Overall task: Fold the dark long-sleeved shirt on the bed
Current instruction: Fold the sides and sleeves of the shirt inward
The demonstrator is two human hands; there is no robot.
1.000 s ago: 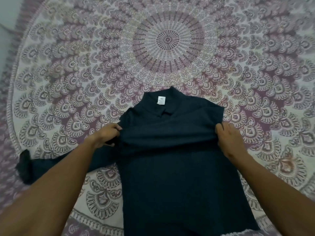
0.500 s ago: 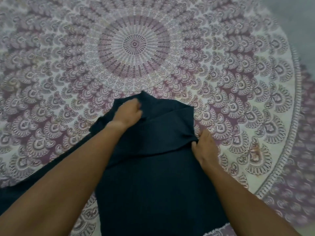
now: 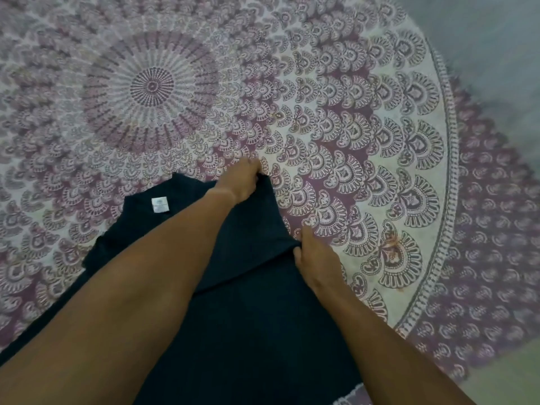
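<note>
There, dark shirt (image 3: pixel 248 317) spread flat on the mandala bedspread (image 3: pixel 380 141), white neck label (image 3: pixel 160 204) showing, left hand (image 3: pixel 242 179) pinching its far fold, right hand (image 3: pixel 317 263) gripping the right edge.

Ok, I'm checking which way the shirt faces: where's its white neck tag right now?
In the head view, the white tag sits left of centre at the shirt collar, just left of the left forearm; the left hand is up-right of it.
</note>
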